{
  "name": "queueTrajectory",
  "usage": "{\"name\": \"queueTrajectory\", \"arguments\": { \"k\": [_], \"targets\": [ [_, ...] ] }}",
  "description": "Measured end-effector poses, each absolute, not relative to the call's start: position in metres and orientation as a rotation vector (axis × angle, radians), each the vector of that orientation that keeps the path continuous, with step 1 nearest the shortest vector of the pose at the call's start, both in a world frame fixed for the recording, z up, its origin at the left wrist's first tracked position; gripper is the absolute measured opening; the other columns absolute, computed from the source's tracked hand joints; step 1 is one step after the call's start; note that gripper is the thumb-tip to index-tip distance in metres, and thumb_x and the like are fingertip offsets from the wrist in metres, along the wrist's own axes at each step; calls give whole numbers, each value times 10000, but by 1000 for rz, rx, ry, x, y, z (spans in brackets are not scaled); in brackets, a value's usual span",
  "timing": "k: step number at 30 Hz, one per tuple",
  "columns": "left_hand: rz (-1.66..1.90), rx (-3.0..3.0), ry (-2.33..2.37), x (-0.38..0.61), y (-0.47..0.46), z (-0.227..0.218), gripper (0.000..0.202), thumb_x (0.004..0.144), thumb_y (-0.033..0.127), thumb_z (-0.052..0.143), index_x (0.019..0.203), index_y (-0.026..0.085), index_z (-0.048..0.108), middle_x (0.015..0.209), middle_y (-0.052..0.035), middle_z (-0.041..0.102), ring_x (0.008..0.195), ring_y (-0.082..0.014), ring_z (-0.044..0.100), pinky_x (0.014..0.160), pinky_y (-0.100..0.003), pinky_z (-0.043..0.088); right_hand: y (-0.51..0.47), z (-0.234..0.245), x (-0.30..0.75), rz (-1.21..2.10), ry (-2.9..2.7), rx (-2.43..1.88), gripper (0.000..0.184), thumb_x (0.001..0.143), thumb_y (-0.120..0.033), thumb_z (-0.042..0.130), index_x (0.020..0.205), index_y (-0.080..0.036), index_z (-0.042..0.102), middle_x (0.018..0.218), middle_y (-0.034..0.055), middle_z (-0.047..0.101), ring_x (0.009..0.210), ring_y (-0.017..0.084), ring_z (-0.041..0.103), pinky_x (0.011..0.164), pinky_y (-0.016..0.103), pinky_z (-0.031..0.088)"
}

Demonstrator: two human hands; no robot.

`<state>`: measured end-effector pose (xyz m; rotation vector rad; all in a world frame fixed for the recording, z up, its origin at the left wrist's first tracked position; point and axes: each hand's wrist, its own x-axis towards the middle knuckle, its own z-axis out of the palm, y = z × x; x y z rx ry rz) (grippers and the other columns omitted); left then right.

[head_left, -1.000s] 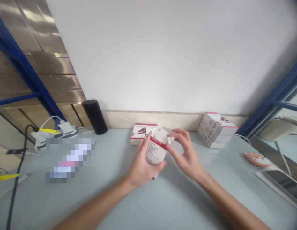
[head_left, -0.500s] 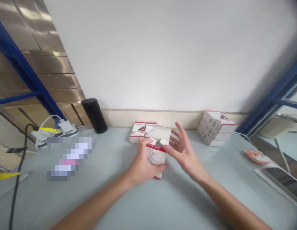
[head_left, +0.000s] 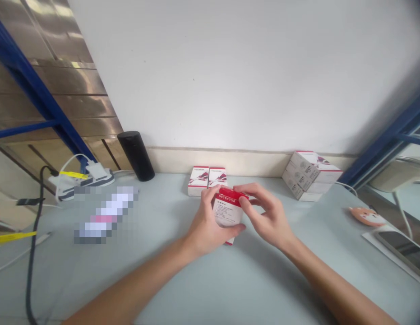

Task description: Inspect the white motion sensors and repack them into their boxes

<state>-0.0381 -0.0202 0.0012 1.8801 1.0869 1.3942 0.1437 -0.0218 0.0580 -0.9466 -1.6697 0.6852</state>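
A small white-and-red cardboard detector box (head_left: pixel 228 212), with "DETECTOR" printed on its red band, is held above the tabletop. My left hand (head_left: pixel 210 225) is wrapped round it from the left, thumb across the lower front. At the box's top right, my right hand (head_left: pixel 269 214) is closed on the lid, its thumb by the front edge and its fingers over the top. The red top flap now lies over the opening. Just behind, two similar boxes (head_left: pixel 198 177) lie side by side on the grey-blue table (head_left: pixel 182 289).
A stack of similar boxes (head_left: pixel 311 176) stands at the back right. To the left are a black cylinder (head_left: pixel 137 155), a power strip (head_left: pixel 84 185) with cables and a blurred-out item (head_left: pixel 106 214). A phone (head_left: pixel 404 250) and an orange-and-white object (head_left: pixel 367 216) lie at right.
The box's raised top flap has been folded down over its opening, covering the small white side flaps. My right hand's spread fingers have come down onto the lid; my left hand keeps its grip.
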Motion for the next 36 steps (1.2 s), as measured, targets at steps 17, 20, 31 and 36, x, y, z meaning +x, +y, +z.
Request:
{"name": "queueTrajectory", "arguments": {
  "k": [17, 20, 31, 36],
  "targets": [
    [1282, 2262, 1059, -45, -19, 9, 991, 693, 316, 902, 1506, 357, 336, 1341, -108, 418, 1093, -278, 676, 783, -438, 661, -23, 62, 144, 687, -1647, -958, 142, 979, -354, 656, 927, -242, 727, 971, 53, 716, 933, 212, 683, 793, 337, 559],
    [1347, 2256, 1039, -43, -18, 5, 998, 669, 291, 903, 1489, 328, 336, 1360, -115, 431, 1217, -311, 625, 944, -503, 619, -21, 58, 146, 682, -1751, -798, 205, 1009, -378, 630, 876, -235, 693, 1069, 77, 687, 1022, 223, 672, 898, 371, 560],
    [1624, 1271, 1052, -66, 18, 26, 549, 963, 505, 591, 1431, 227, 522, 1291, -99, 721, 1105, -264, 722, 900, -363, 590, -17, 4, 132, 639, -2128, -824, 954, 947, -441, 725, 1673, -383, 109, 1674, 159, 278, 1376, 320, 569, 1096, 529, 550],
    [1400, 1383, 947, -67, 17, 26, 547, 1018, 562, 487, 1403, 199, 624, 1280, -95, 750, 1116, -266, 726, 945, -346, 574, -15, 9, 135, 229, -2086, -831, 602, 1033, -309, 607, 1588, -402, 393, 1509, 113, 537, 1338, 274, 620, 1068, 460, 584]
  ]
}}
